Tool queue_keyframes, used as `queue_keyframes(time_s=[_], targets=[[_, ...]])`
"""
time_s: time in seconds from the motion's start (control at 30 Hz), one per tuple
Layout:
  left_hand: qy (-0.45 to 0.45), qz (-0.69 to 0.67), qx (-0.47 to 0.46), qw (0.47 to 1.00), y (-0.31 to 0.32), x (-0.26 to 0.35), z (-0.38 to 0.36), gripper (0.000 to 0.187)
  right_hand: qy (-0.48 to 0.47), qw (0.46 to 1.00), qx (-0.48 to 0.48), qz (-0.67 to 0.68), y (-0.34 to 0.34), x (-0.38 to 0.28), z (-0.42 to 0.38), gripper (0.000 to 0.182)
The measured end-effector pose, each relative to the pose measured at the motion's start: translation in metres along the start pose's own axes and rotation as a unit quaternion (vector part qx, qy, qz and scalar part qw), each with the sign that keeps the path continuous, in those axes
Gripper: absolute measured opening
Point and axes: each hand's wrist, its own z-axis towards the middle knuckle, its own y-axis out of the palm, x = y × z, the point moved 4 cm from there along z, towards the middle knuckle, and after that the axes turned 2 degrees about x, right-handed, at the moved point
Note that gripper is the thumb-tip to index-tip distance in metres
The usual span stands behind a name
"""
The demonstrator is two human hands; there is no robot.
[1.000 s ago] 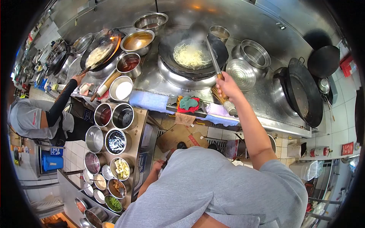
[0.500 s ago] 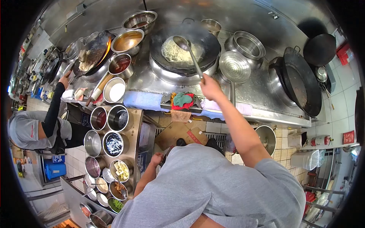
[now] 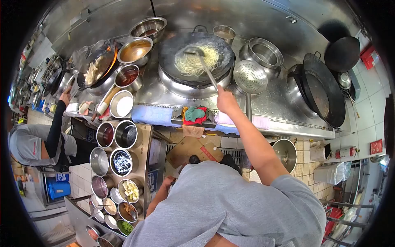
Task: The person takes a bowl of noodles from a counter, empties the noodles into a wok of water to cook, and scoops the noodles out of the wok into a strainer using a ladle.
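Note:
My right hand (image 3: 225,101) grips the long handle of a metal ladle (image 3: 192,52). The ladle's bowl rests in pale noodles (image 3: 197,61) inside a large black wok (image 3: 164,49) on the burner. My arm stretches out over the steel counter edge. My left hand (image 3: 167,183) hangs low beside the ingredient cart (image 3: 145,136), partly hidden by my grey shirt. Whether it holds anything is not visible.
A perforated strainer (image 3: 250,77) and a steel pot (image 3: 265,51) stand right of the wok, with an empty black wok (image 3: 321,92) further right. Sauce bowls (image 3: 135,50) and cloths (image 3: 195,115) lie nearby. A co-worker (image 3: 37,144) handles a flaming wok (image 3: 96,68) at left.
The ladle swung from the wok's far right side down into the noodles, and my right hand shifted left and forward. The co-worker's wok tilted with its food tossed.

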Motion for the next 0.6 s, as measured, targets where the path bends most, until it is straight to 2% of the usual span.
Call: queue_keyframes(time_s=[0.03,0.07,0.1,0.17,0.23,0.27,0.3,0.33,0.37,0.43,0.5,0.57,0.6], targets=[[0.003,0.006,-0.001,1.000,-0.002,0.015,0.004,0.012,-0.006,1.000,-0.004,0.002,0.006,0.003,-0.003,0.050],[-0.172,0.017,0.096,0.980,-0.005,0.033,0.007,0.012,-0.007,1.000,0.002,0.005,-0.002,0.012,-0.008,0.050],[-0.338,0.024,0.193,0.921,-0.013,0.047,0.002,0.012,-0.045,0.999,0.008,0.027,-0.018,0.022,-0.015,0.049],[-0.334,-0.018,0.176,0.926,-0.023,0.065,0.013,0.014,-0.090,0.995,0.012,0.047,-0.039,0.035,-0.015,0.048],[-0.340,-0.210,0.264,0.878,-0.025,0.049,0.012,0.017,-0.079,0.995,0.050,0.041,-0.052,0.045,-0.012,0.045],[-0.385,-0.145,0.270,0.871,-0.027,0.060,0.017,0.018,-0.041,0.998,0.030,0.032,-0.047,0.042,-0.004,0.049],[-0.384,-0.143,0.269,0.872,-0.027,0.058,0.019,0.018,-0.040,0.998,0.032,0.033,-0.038,0.030,-0.002,0.049],[-0.350,-0.062,0.202,0.913,-0.028,0.059,0.026,0.017,-0.001,1.000,0.012,-0.021,-0.026,0.020,0.000,0.048],[-0.309,0.021,0.135,0.941,-0.029,0.061,0.033,0.017,0.036,0.997,-0.007,-0.075,-0.022,0.016,0.002,0.047],[-0.193,0.132,0.083,0.969,-0.031,0.105,0.069,0.019,0.024,0.997,-0.024,-0.064,-0.022,0.020,-0.004,0.048],[-0.213,-0.083,0.159,0.960,-0.026,0.210,0.111,0.023,-0.054,0.998,-0.021,0.034,-0.029,0.039,-0.007,0.048],[-0.109,-0.069,0.116,0.985,-0.029,0.282,0.148,0.024,-0.086,0.994,0.005,0.074,-0.035,0.059,-0.010,0.047],[-0.066,-0.034,0.135,0.988,-0.030,0.320,0.161,0.021,-0.065,0.991,0.036,0.111,-0.046,0.059,-0.021,0.047]])
